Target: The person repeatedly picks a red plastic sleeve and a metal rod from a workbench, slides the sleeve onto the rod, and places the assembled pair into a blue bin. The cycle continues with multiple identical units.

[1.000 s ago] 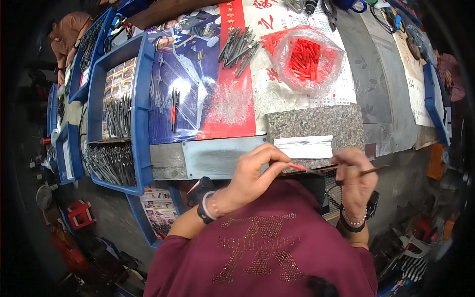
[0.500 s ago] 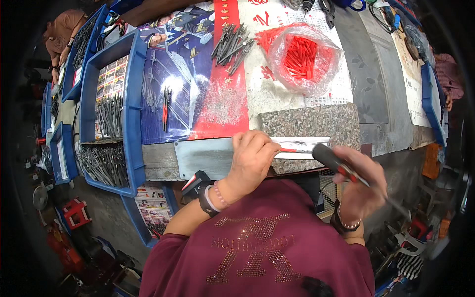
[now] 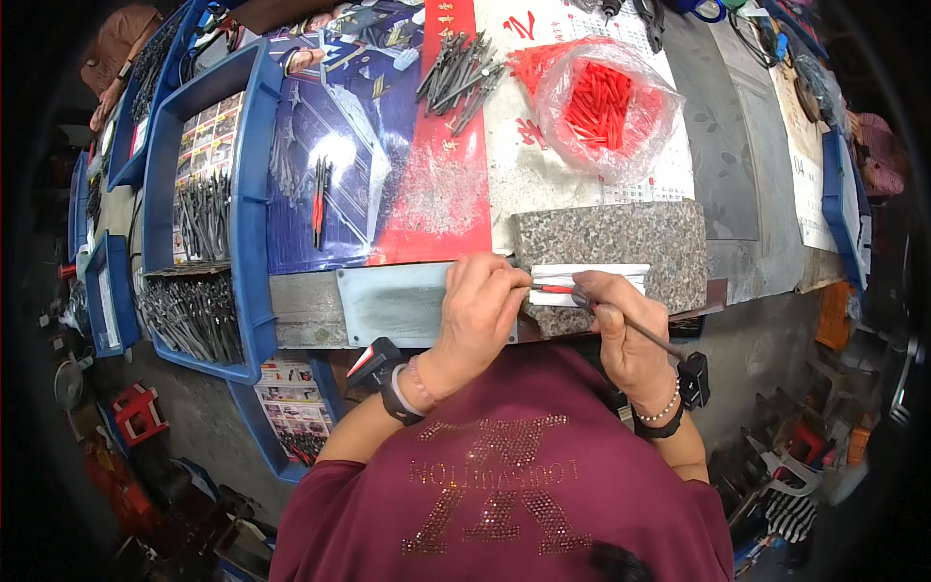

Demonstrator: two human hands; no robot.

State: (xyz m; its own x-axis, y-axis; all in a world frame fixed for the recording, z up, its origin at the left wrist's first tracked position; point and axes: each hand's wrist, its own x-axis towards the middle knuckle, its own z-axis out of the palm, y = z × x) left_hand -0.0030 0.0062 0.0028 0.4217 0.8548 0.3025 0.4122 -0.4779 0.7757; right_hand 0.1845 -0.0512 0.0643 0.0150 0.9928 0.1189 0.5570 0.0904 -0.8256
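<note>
My left hand is closed in a pinch on one end of a slim red-and-dark stick, which lies over a white strip on a speckled stone slab. My right hand is closed around a dark tool with a slim grey shaft that points down to the right. The fingers of that hand cover most of the tool's dark end, near the stick's red part. Under and beside my left hand lies a pale grey plate.
Beyond the slab stands a clear bag of red sticks. A pile of dark sticks and a few red-and-black sticks lie farther left. A blue bin of dark pieces stands at left. Other people are at the sides.
My right hand has moved left and inward with the dark tool, its fingers coming down to the stick on the slab. My left hand has shifted slightly left, still pinching the stick.
</note>
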